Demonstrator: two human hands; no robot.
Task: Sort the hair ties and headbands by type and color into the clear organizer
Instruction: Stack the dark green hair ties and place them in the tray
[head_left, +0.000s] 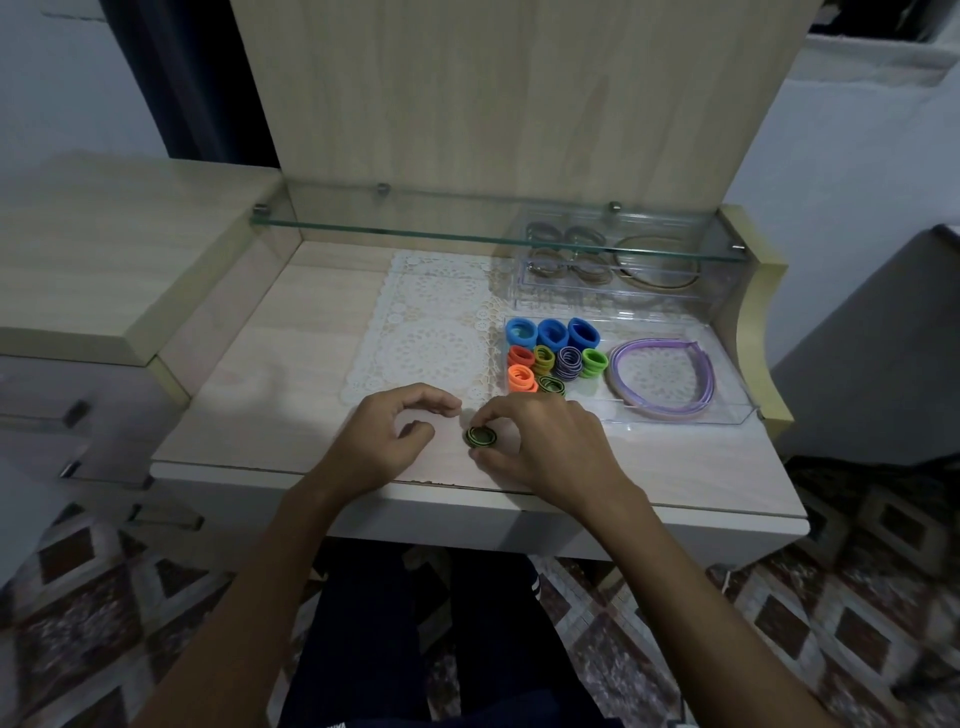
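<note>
Your left hand (387, 436) is hovering over the pale wood desk (249, 395), fingers loosely curled, holding nothing. Just beside it, your right hand (540, 441) is pinching a small stack of green-and-black striped hair ties (481, 436) between thumb and fingertips, low over the desk's front edge. Behind your hands, a white lace doily (426, 332) is lying flat. Further right, the clear plastic organizer (685, 415) is holding blue hair ties (553, 332) in the back row, orange, green and purple ones in front, and lilac headbands (660, 379) in the right compartment.
</note>
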